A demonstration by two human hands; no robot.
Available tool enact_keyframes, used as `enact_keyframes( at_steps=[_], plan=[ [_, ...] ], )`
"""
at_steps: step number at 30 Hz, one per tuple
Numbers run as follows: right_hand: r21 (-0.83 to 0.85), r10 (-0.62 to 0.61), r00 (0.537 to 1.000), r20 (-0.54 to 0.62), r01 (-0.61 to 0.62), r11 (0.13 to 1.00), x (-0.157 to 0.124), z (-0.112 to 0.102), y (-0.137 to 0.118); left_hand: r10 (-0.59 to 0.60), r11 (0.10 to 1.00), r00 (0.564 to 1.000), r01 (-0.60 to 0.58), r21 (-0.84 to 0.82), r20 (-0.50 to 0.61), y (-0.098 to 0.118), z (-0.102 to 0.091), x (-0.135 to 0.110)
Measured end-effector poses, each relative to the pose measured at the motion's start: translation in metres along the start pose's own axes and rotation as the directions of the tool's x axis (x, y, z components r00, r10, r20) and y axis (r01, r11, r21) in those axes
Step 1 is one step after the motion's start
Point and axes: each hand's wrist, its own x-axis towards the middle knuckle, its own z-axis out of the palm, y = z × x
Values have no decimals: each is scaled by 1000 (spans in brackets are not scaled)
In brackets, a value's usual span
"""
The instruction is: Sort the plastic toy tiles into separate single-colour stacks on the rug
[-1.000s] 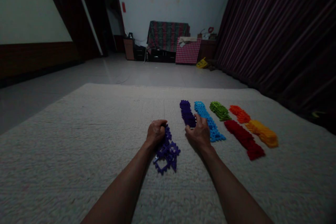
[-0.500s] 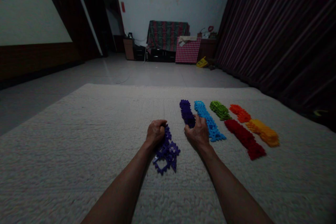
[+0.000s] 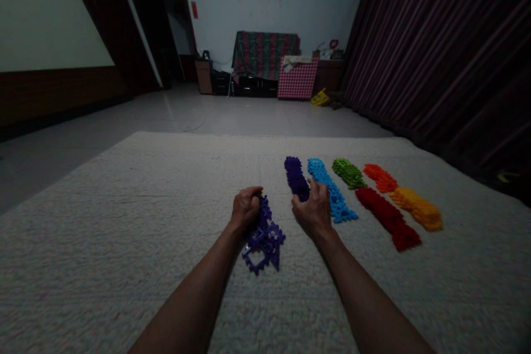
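Note:
My left hand [image 3: 246, 207] is curled closed at the far end of a loose cluster of purple toothed plastic building pieces [image 3: 265, 243]. Its fingertips are turned away, so what lies in them is hidden. To the right, my right hand [image 3: 314, 207] has thumb and fingers around the near end of a stacked row of purple toothed plastic building pieces [image 3: 295, 174]. Close beside its fingers runs a row of blue pieces [image 3: 334, 193], partly behind the hand. All of these lie on a pale quilted mat [image 3: 145, 232].
Farther right are rows of green pieces [image 3: 348, 173], orange-red pieces [image 3: 380, 178], yellow-orange pieces [image 3: 417, 208] and dark red pieces [image 3: 388, 218]. Beyond the mat are a tiled floor [image 3: 249, 116], a low black cabinet [image 3: 255, 87] and a dark curtain [image 3: 435, 66].
Both hands stay nearly in place. The near end of the purple row between my right thumb and fingers looks slightly shifted; the loose purple cluster has not moved.

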Motion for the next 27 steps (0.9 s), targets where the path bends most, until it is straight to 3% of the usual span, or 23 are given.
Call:
enact_keyframes(
  at_steps=[7,13,17,20,23,25,27],
  plan=[
    [137,-110,994,-22,112,984,-8,-10,-5,-50,986,993,33,-163,-104,-3,0,2],
    [334,-132,973,191,62,941,-28,-18,-23,-107,967,984,70,-244,-143,-7,0,4],
    [406,-207,883,420,21,914,-36,-33,-35,-92,969,988,61,-239,-122,-7,0,3],
    [392,-269,774,574,30,920,-40,-52,-39,-80,973,992,56,-222,-100,-7,0,3],
    [378,-357,662,659,119,918,-50,-66,-46,-80,973,992,56,-225,-99,-8,1,3],
    [384,-407,639,653,184,905,-58,-69,-54,-76,970,992,50,-239,-102,-9,2,4],
    [383,-430,661,615,225,896,-66,-67,-62,-79,966,991,50,-255,-105,-12,3,6]
  ],
)
